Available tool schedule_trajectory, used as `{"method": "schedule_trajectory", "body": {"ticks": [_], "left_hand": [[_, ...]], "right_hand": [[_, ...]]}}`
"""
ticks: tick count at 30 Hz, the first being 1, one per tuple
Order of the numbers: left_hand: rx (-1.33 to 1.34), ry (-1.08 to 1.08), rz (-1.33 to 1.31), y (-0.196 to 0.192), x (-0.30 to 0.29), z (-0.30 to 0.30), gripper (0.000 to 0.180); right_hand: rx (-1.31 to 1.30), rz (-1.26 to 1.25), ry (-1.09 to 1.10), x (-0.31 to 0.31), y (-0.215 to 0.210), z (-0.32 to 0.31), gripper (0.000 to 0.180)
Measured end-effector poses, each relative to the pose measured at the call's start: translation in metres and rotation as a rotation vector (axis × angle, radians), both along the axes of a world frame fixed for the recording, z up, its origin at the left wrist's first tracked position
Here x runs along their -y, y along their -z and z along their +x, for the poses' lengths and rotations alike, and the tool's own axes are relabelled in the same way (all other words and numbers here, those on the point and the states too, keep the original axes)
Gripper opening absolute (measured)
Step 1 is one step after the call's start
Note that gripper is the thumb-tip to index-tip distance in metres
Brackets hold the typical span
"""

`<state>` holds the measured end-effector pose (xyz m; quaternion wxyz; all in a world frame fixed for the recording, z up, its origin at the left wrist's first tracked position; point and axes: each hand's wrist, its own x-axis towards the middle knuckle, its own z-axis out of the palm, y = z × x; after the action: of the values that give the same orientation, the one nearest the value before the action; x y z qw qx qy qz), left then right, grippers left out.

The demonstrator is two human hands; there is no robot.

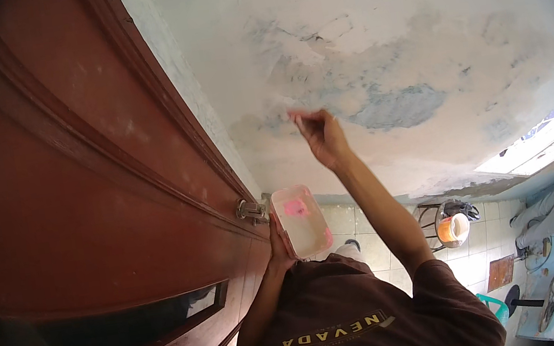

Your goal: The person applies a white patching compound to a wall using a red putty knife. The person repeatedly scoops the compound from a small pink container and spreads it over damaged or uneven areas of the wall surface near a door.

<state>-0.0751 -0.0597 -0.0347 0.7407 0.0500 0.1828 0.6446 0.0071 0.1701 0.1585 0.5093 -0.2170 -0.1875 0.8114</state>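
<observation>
Figure: the right hand (321,135) is raised against the patchy white plaster wall (380,52), its fingers (304,121) pinched together on a small pale tool whose kind cannot be told through blur, the tip touching the wall just left of the grey-blue patch (399,106). The left hand (276,240), fingers curled under its base, holds a translucent rectangular plastic tub (301,220) with pink paste inside, below the patch and beside the brown wooden door (82,200), its long axis pointing up toward the wall. The tub lies down-left of the right hand, well apart.
</observation>
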Motion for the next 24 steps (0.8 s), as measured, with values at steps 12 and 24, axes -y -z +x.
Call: {"method": "schedule_trajectory", "body": {"ticks": [12, 24], "left_hand": [[-0.066, -0.039, 0.004, -0.025, -0.047, 0.038, 0.084], [0.240, -0.270, 0.168, 0.031, -0.075, 0.051, 0.067]], "right_hand": [[-0.759, 0.378, -0.328, -0.068, -0.229, 0.098, 0.045], [0.680, 0.797, -0.328, 0.039, -0.014, 0.153, 0.020]]}}
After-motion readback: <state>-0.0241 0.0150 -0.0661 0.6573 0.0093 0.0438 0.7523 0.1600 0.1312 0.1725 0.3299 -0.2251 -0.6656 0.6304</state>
